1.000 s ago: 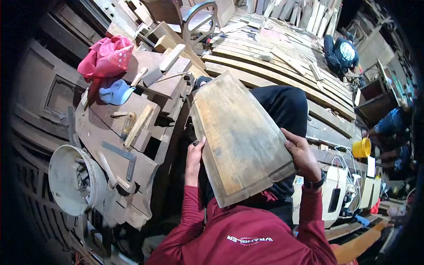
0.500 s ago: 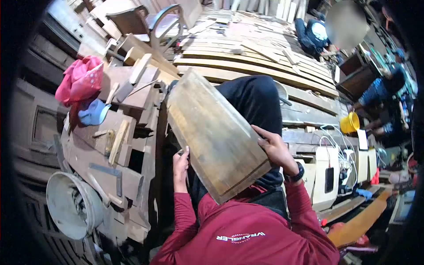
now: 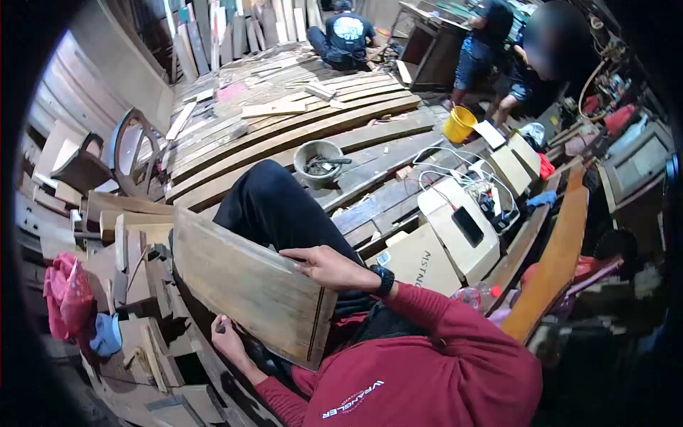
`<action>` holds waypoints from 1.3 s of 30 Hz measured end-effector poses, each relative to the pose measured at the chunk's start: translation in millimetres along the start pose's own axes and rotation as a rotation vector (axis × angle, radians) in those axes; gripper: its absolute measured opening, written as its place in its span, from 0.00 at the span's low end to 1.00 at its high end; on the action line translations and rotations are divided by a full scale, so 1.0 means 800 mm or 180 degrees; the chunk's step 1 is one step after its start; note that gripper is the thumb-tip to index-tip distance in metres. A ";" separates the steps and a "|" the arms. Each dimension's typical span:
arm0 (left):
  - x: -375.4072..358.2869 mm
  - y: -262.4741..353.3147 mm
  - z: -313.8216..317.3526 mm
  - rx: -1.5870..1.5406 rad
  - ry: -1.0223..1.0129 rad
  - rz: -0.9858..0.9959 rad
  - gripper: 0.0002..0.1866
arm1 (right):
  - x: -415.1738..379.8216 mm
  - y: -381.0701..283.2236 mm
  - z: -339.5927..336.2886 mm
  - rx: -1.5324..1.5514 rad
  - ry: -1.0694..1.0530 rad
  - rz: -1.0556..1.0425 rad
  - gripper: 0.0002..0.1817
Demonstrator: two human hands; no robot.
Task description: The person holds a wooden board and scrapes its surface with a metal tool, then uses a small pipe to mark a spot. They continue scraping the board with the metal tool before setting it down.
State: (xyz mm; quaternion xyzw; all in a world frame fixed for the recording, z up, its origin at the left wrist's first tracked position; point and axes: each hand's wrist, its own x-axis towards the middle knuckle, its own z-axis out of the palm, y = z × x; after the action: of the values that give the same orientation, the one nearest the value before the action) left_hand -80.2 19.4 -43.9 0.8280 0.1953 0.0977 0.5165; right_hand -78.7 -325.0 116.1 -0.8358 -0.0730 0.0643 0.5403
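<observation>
The view has swung round, and the right hand (image 3: 331,269) now lies over the top edge of the wooden board (image 3: 242,281), close to a corner, so the board is still being handled. It sits tilted in front of the bent leg (image 3: 274,203). The right fingers make a narrow hold on that edge. The left hand (image 3: 231,345) is by the low edge, fingers curled; I cannot tell if they grip it.

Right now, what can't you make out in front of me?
All in the head view:
Wooden panel: far face hidden, turned away from the camera.
Small dark thing at the left hand: too small to identify.
Grey bucket: contents too small and dark to name.
Co-worker's head: blurred.
</observation>
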 end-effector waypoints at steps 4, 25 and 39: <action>-0.015 0.046 0.003 0.0461 0.0200 0.0513 0.18 | -0.002 0.007 -0.003 -0.0175 0.0061 -0.0074 0.23; -0.116 0.187 0.092 -0.0796 -0.1584 0.3644 0.17 | 0.002 0.013 -0.006 -0.0059 -0.0096 0.0151 0.24; -0.117 0.203 0.080 -0.1099 -0.2305 0.3730 0.16 | 0.001 0.001 -0.010 0.0076 -0.0222 0.0496 0.24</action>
State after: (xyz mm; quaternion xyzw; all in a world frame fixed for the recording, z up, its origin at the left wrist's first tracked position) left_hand -105.7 -136.1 76.6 0.6835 -0.4845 0.1076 0.5353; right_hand -76.4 -332.6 118.4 -0.8297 -0.0257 0.1360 0.5408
